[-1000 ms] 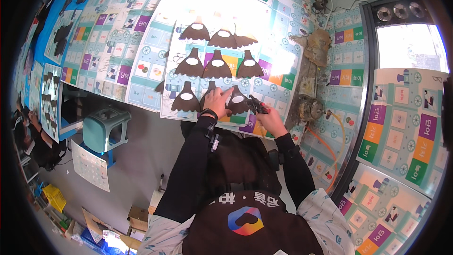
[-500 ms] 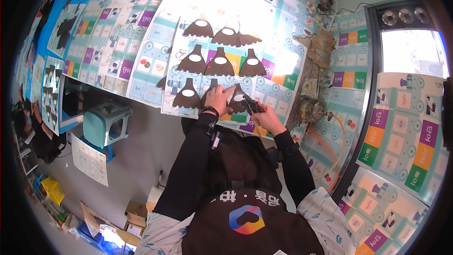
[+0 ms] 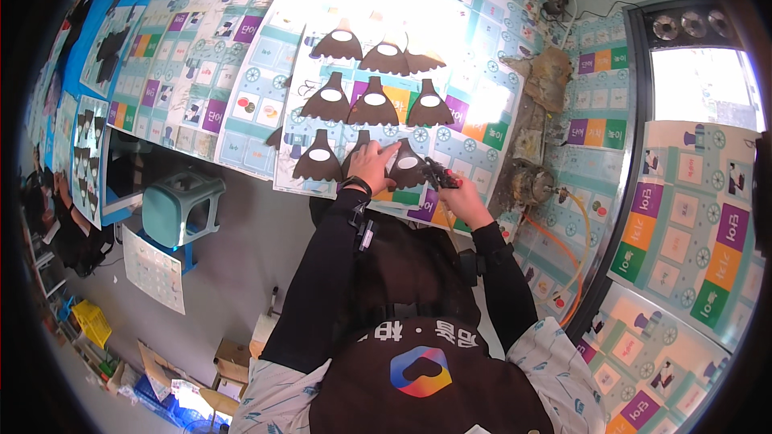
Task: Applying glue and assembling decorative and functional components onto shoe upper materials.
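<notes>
Dark brown flared pieces with scalloped hems and white ovals lie in rows on a patterned sheet [image 3: 285, 181] on the table. My left hand [image 3: 370, 167] rests on the front row, fingers stretched out. It partly covers the middle piece [image 3: 359, 145] and reaches the edge of the right-hand piece [image 3: 410, 177]. Just right of that piece, my right hand [image 3: 465, 201] is closed round a black-and-red gun-shaped tool [image 3: 438, 175]. The tool's tip points left, by the piece's edge. Another brown piece [image 3: 318, 167] lies left of my left hand.
A lumpy, stained metal pot [image 3: 532, 183] with orange and yellow hoses [image 3: 575, 249] stands at the table's right side. A teal stool [image 3: 181, 209] is on the floor at left. Far left, another person's arm [image 3: 66, 191] shows near a board of brown pieces [image 3: 87, 149].
My right hand has drawn the tool a little to the right, from over the right-hand front piece to beside its edge. The left hand stays almost in place.
</notes>
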The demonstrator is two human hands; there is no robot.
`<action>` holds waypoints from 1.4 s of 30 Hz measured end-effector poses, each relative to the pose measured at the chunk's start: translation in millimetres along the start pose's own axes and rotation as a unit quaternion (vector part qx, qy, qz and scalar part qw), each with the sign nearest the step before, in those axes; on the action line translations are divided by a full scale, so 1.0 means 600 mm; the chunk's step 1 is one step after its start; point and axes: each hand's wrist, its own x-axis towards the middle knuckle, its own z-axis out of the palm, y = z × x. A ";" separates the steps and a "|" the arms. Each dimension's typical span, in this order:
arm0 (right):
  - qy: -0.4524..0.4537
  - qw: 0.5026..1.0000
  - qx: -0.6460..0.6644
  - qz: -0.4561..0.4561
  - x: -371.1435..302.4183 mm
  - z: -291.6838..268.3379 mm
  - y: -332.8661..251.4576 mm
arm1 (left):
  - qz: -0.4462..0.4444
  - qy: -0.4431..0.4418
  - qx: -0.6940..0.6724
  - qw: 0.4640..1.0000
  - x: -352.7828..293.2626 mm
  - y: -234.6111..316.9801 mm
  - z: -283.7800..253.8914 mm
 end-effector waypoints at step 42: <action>0.000 0.996 0.084 0.009 0.020 0.016 0.013 | 0.002 0.002 -0.006 1.000 0.000 0.001 -0.003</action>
